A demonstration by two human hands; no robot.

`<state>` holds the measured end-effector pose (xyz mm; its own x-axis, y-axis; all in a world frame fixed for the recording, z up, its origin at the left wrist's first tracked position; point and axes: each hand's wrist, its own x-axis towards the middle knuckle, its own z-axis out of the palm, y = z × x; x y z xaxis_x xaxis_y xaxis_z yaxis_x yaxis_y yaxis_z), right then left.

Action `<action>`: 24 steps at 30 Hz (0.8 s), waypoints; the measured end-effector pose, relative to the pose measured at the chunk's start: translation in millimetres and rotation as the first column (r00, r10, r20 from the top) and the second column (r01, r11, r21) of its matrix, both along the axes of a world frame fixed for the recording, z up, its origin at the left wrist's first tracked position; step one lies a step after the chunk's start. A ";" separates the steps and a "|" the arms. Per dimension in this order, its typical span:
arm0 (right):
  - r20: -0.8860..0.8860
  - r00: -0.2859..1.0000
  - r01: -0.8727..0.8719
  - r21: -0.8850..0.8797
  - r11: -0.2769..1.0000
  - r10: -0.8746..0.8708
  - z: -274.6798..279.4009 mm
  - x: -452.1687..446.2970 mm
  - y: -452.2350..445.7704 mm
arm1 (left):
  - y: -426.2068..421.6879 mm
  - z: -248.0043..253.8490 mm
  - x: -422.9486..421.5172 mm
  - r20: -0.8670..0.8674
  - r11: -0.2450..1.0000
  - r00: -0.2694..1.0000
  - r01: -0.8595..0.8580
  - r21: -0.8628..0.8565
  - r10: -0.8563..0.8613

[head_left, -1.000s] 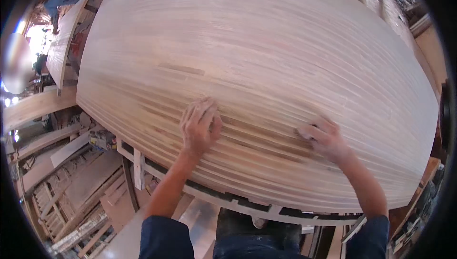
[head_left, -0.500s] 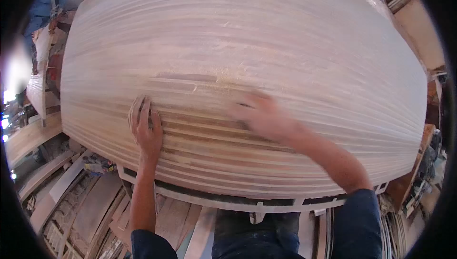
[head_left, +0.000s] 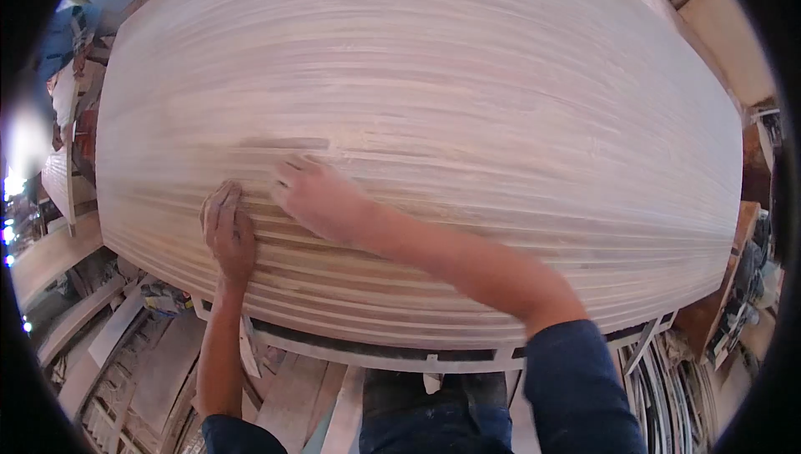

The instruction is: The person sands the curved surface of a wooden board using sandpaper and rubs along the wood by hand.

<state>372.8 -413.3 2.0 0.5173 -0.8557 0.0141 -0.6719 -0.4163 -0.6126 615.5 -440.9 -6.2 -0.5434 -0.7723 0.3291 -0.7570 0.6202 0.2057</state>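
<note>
A broad, curved surface of narrow pale wooden strips [head_left: 467, 112], like a boat hull, fills most of the view. Its lower middle shows browner, barer strips, while much of the rest is whitish and dusty. My left hand [head_left: 227, 224] lies on the lower left of the strips, fingers stretched out and fairly close together. Up and to its right, my right hand [head_left: 321, 199] is curled against the wood, palm down. Its fingertips are bent under, so whatever they may hold is hidden. A darker patch shows on a strip just above it.
Below the surface runs a pale frame edge [head_left: 384, 358]. Wooden boards and offcuts [head_left: 158, 370] lie at the lower left, with thin strips [head_left: 667, 387] at the lower right. A brown wooden panel [head_left: 726, 287] stands by the right edge. Blue cloth [head_left: 62, 41] shows at the upper left.
My right hand has swept left across the strips, close to my left hand. The left hand appears slightly further left, its fingers closer together. The view has also shifted a little.
</note>
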 end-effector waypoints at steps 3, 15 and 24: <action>0.001 0.980 0.198 -0.149 0.969 -0.200 -26.1 -104.5 101.6 | 1.2 -0.4 -6.2 -0.005 0.999 0.999 -0.043 -0.008 0.043; 0.109 0.994 0.035 -0.230 0.972 -0.010 -64.3 -49.6 58.7 | -3.0 0.1 -0.4 0.022 0.998 0.998 -0.056 -0.028 0.056; -0.037 0.995 0.088 -0.106 0.990 -0.092 -5.5 -255.5 187.0 | 0.8 -3.3 -5.3 -0.015 0.982 0.982 -0.187 0.003 0.187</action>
